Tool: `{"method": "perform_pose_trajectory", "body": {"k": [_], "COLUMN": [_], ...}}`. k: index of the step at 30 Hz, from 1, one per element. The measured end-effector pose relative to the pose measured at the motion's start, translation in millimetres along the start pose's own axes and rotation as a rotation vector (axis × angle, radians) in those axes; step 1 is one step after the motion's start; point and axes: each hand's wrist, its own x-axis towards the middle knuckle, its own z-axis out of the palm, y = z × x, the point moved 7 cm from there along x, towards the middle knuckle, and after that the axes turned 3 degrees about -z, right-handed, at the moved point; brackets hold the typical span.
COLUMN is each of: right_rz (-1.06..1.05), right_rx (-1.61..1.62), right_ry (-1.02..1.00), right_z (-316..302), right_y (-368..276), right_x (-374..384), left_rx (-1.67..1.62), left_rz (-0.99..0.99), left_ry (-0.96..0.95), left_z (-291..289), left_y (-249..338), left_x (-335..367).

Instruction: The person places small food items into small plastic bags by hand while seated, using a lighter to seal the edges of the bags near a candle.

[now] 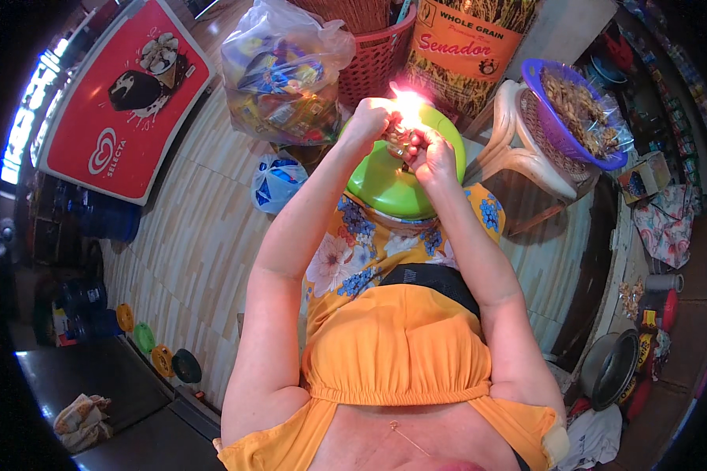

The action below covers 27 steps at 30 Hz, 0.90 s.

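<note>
Both hands meet above a round bright green lid in front of my knees. My left hand is closed with its fingertips pinched together. My right hand faces it, thumb and fingers also pinched. Between them is what looks like a small clear plastic packet; glare blurs its details. Just beyond the fingertips a bright flame burns, very close to both hands. Its source is lost in the glare. A small dark spot on the lid shows beneath the packet.
A clear bag of colourful packets stands front left, with a blue-and-white bag below it. Beyond are a red basket and a rice sack. At right, a purple basin of brown dried food rests on a woven-seat chair.
</note>
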Motion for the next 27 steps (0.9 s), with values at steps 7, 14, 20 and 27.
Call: {"method": "perform_pose_trajectory", "body": {"k": [7,14,20,27], "right_rz": [0.011,-0.032,-0.034,-0.013], "right_rx": [-0.136,-0.209,-0.149,-0.07], "right_ry": [-0.136,-0.184,-0.196,-0.165], "right_z": [4,5,10,18], "right_y": [2,13,11,5], "right_x": [-19,-20,-14,-6], "left_rx": [-0.032,0.029,-0.087,-0.156], "left_rz": [0.087,0.092,0.071,0.004], "left_ry": [0.018,-0.001,0.033,0.053], "left_z": [-4,-11,-18,-17], "left_y": [-11,-14,-14,0], "left_x": [-20,-34,-31,-22]}}
